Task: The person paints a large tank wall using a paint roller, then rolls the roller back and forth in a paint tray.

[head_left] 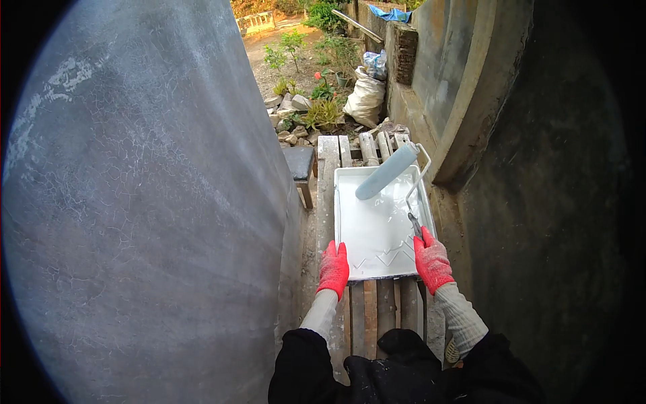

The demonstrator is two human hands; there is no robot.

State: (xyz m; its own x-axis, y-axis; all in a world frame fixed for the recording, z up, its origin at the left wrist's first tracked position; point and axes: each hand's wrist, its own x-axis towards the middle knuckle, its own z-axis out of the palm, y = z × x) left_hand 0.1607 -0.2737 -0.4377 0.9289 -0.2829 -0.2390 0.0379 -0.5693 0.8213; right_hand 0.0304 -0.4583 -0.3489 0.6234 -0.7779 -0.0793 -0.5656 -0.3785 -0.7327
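Observation:
A white paint tray [374, 237] with white paint in it sits on a slatted wooden pallet [371, 316] in front of me. My left hand [333, 271], in a red-coated glove, grips the tray's near left edge. A paint roller [389, 172] with a pale blue-grey sleeve slants over the far part of the tray. Its bent wire frame comes down the right side to a dark handle, and my right hand [433, 261], gloved the same way, is closed around that handle beside the tray's right rim.
A grey wall [155, 202] with cracked, patchy paint rises close on my left. On the right stands a dark wall [545, 222]. A small stool [300, 163] is left of the pallet. Beyond lie rocks [294, 108], plants and a stuffed white sack [365, 98].

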